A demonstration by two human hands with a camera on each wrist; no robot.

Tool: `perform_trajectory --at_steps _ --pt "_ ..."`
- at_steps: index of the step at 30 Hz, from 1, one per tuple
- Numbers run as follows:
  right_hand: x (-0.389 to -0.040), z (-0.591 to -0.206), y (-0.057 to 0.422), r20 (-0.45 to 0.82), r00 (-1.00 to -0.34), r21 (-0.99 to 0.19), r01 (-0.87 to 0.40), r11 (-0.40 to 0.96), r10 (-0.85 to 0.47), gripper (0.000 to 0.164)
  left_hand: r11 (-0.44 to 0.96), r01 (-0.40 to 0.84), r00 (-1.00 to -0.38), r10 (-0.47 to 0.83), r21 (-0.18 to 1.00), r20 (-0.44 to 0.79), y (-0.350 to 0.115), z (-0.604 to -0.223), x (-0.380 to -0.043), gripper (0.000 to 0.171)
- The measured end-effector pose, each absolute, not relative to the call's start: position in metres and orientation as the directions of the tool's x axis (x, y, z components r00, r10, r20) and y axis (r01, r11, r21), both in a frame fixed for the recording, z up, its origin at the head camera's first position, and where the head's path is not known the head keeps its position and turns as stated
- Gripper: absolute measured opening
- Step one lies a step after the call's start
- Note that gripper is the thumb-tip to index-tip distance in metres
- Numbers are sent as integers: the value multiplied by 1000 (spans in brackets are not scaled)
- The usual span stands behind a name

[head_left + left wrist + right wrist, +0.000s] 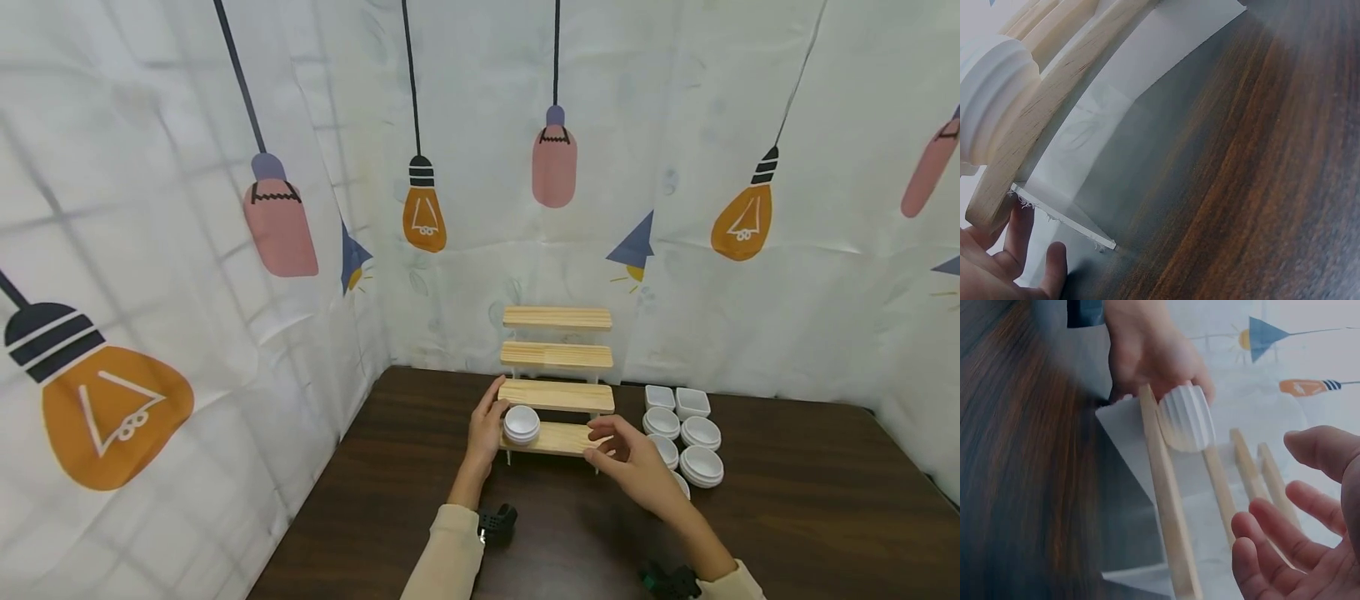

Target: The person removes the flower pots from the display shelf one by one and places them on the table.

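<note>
A tiered display rack with light wooden shelves point(557, 397) and white side supports point(1066, 215) stands on the dark table. On the left end of its lowest shelf sits a small stack of white round bowls point(521, 424), whose ribbed side point(1186, 419) shows in the right wrist view. My left hand point(486, 429) is at the rack's left end beside that stack, fingers extended and touching the lowest shelf's end. Near the right end of the same shelf is my right hand point(637, 467), its fingers loosely bent and spread, holding nothing.
Right of the rack, stacks of white round bowls point(702, 465) and square white dishes point(692, 403) stand in two columns, partly hidden by the right hand. The dark wooden table point(810, 500) runs back to a white curtain point(480, 275) printed with lamps.
</note>
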State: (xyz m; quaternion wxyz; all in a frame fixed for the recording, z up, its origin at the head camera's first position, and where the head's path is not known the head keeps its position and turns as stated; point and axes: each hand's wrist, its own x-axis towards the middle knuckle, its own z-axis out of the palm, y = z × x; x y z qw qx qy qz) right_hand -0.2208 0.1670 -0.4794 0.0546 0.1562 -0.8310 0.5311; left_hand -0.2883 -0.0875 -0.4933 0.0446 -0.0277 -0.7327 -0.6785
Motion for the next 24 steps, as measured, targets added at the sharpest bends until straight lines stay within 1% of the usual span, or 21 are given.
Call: perform_trajectory --at_steps 4,12,18,24 --pt "-226 -483 158 222 -960 -886 -273 375 -172 40 75 104 -994 -14 992 105 -87 -493 -288 48" --pt "-237 -492 138 182 -974 -901 -222 374 -138 45 73 117 -993 -20 991 118 -89 -495 -290 47" --pt "-242 -498 123 175 -977 -917 -205 341 -118 50 64 113 -993 -27 992 115 -88 -495 -289 47" --pt "-246 -504 114 191 -974 -923 -221 315 -123 52 59 110 -993 -32 992 112 -86 -495 -288 47"
